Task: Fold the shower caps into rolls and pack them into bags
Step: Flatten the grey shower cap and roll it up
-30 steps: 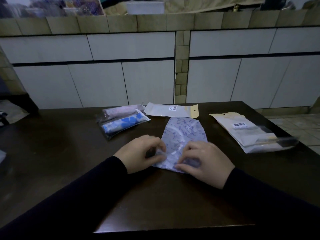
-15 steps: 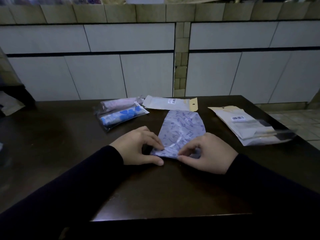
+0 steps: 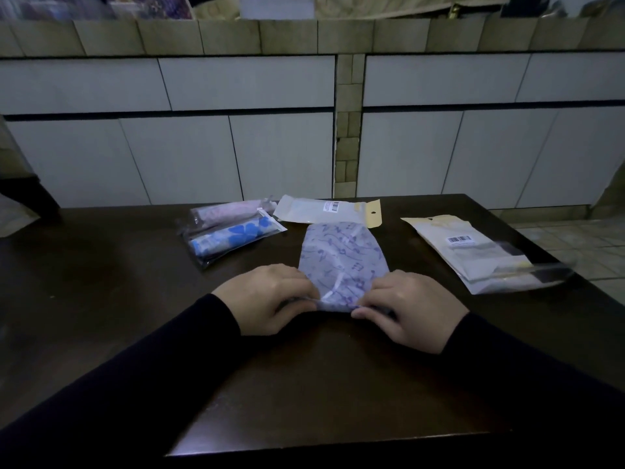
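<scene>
A pale lilac shower cap (image 3: 341,255) with a purple print lies folded flat on the dark table (image 3: 101,282), its near edge turned over into a short roll. My left hand (image 3: 267,297) pinches the left end of that roll. The right end is pinched by my right hand (image 3: 412,308). Behind the cap lies an empty bag (image 3: 324,211) with a barcode label and a tan hang tab. Two packed bags sit to the left, one with a blue-flowered roll (image 3: 233,238), one with a pink roll (image 3: 230,211).
A stack of more empty bags (image 3: 473,252) lies at the table's right side near its edge. White cabinet doors (image 3: 236,147) stand behind the table. Tiled floor (image 3: 581,238) shows at the right.
Both hands have rolled the cap's near edge further away from me, so less of the flat cap shows. The hands have moved closer together on the roll.
</scene>
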A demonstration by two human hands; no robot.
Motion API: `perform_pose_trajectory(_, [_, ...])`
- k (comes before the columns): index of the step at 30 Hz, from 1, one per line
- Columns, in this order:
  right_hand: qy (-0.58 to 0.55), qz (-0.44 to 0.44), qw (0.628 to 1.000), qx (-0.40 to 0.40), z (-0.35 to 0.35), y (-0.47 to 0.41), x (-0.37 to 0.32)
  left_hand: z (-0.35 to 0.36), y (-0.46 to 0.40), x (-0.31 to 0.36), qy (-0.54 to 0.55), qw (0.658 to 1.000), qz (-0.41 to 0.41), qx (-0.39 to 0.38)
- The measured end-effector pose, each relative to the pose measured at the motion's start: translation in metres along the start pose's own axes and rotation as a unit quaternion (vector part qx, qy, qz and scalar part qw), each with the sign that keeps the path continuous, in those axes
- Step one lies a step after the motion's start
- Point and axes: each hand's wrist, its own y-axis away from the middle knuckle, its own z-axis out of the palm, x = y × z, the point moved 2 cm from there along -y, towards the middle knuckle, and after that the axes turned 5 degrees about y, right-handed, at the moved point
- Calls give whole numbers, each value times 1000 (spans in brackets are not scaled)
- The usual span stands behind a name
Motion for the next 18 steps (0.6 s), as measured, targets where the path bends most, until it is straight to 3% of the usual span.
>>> perform_pose_trajectory(6, [-142, 187, 965, -117, -5, -12, 3, 6, -10, -8, 101, 985, -137, 3])
perform_pose_trajectory(9, [-156, 246, 946, -142, -2, -19, 5, 10, -15, -11, 123, 974, -191, -17])
perform_pose_trajectory(15, [-108, 271, 952, -96, 4, -21, 5, 12, -12, -16, 85, 979, -186, -15])
perform_pose_trajectory(18, [-41, 189, 981, -1, 4, -17, -2, 14, -7, -19, 81, 983, -159, 50])
